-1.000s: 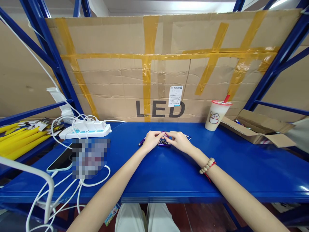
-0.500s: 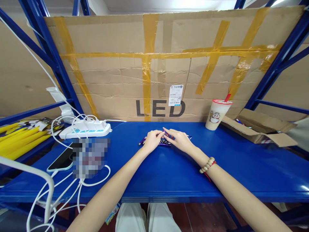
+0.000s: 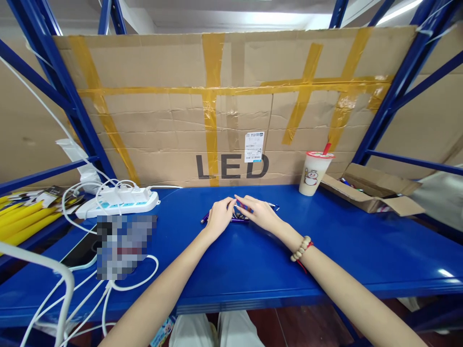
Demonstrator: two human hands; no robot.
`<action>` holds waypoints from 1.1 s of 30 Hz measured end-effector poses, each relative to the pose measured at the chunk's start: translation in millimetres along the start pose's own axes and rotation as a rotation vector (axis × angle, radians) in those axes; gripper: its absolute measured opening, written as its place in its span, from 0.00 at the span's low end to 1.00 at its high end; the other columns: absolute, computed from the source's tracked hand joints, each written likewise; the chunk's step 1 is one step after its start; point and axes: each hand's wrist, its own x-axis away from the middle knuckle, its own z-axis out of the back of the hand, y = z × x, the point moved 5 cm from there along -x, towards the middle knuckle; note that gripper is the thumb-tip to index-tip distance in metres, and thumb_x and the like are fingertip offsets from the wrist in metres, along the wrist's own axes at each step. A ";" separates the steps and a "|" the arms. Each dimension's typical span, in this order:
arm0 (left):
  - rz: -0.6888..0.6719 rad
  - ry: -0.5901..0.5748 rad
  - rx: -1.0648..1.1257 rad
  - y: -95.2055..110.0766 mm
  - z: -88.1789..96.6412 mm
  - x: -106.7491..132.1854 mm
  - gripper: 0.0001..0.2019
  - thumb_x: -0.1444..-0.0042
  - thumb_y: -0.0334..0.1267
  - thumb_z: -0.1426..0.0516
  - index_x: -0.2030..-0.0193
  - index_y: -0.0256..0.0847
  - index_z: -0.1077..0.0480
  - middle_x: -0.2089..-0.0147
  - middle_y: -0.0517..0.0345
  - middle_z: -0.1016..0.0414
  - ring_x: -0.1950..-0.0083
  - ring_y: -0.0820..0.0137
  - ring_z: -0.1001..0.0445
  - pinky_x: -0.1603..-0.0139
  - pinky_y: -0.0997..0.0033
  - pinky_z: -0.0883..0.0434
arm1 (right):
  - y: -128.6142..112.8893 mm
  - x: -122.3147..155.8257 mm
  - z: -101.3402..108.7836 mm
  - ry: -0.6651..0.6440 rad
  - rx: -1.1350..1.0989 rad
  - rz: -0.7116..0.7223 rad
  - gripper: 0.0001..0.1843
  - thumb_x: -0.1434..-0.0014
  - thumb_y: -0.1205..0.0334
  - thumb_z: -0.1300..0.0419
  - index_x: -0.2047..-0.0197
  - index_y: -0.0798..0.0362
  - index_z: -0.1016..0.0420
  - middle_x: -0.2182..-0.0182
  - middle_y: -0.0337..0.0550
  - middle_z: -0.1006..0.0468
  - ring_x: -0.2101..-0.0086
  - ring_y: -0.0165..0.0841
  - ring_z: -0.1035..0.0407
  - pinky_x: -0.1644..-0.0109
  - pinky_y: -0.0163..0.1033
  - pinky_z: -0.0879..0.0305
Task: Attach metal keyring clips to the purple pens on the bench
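Observation:
My left hand (image 3: 219,215) and my right hand (image 3: 263,213) meet over the blue tabletop (image 3: 253,265), fingertips pinched close together. Between them is a slim purple pen (image 3: 239,202), partly covered by the fingers. A thin whitish piece shows there too, too small to name. Under and around the hands lie several shiny purple pen-like pieces (image 3: 238,220) with silvery ends, mostly hidden. One purple end (image 3: 204,219) sticks out left of my left hand, and another slim piece (image 3: 274,207) lies beyond my right hand. A beaded bracelet (image 3: 301,248) is on my right wrist.
A lidded drink cup (image 3: 312,178) stands at the back right beside an open cardboard box (image 3: 365,195). To the left are a white power strip (image 3: 144,202), a phone (image 3: 77,253), white cables (image 3: 135,288) and yellow packets (image 3: 25,217). Behind stands a taped cardboard sheet (image 3: 162,130).
The view has shifted, so everything sits a little further left. Both hands stay together over the pieces; their fingertips have parted slightly and a thin whitish piece now shows between them.

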 end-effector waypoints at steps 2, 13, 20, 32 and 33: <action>0.017 -0.005 -0.024 -0.1 -0.9 0.8 0.15 0.40 0.42 0.55 0.70 0.43 0.30 0.74 0.58 0.27 0.70 0.69 0.29 0.67 0.74 0.39 | -1.7 -0.4 0.7 -0.007 0.050 -0.005 0.23 0.37 0.54 0.54 0.40 0.51 0.40 0.58 0.46 0.28 0.64 0.33 0.29 0.61 0.36 0.34; -0.082 -0.140 -0.233 5.4 -0.3 2.8 0.14 0.39 0.40 0.56 0.64 0.43 0.32 0.65 0.54 0.25 0.63 0.66 0.27 0.64 0.74 0.38 | -3.7 -0.2 -2.8 -0.132 0.115 0.050 0.15 0.37 0.61 0.54 0.51 0.53 0.32 0.62 0.46 0.26 0.64 0.32 0.30 0.63 0.33 0.37; -0.065 -0.163 -0.120 0.6 -3.3 1.6 0.16 0.39 0.42 0.58 0.70 0.42 0.33 0.71 0.57 0.27 0.69 0.70 0.29 0.66 0.74 0.38 | -6.8 0.3 -3.0 -0.133 0.112 0.049 0.11 0.37 0.62 0.54 0.61 0.55 0.32 0.68 0.43 0.29 0.71 0.29 0.34 0.68 0.32 0.41; -0.104 -0.110 0.075 -1.6 -7.3 -0.3 0.16 0.39 0.43 0.57 0.70 0.41 0.32 0.71 0.59 0.26 0.70 0.72 0.29 0.64 0.75 0.35 | -1.8 -1.1 -2.8 -0.027 0.068 0.008 0.14 0.36 0.60 0.55 0.55 0.56 0.32 0.69 0.44 0.30 0.70 0.31 0.34 0.66 0.33 0.41; -0.112 -0.106 0.124 -1.0 -7.8 -0.8 0.16 0.40 0.43 0.56 0.68 0.41 0.31 0.70 0.59 0.26 0.71 0.73 0.29 0.64 0.75 0.35 | -0.7 -1.5 -1.2 -0.008 0.052 0.000 0.14 0.36 0.60 0.55 0.55 0.56 0.32 0.69 0.44 0.31 0.70 0.31 0.35 0.66 0.33 0.41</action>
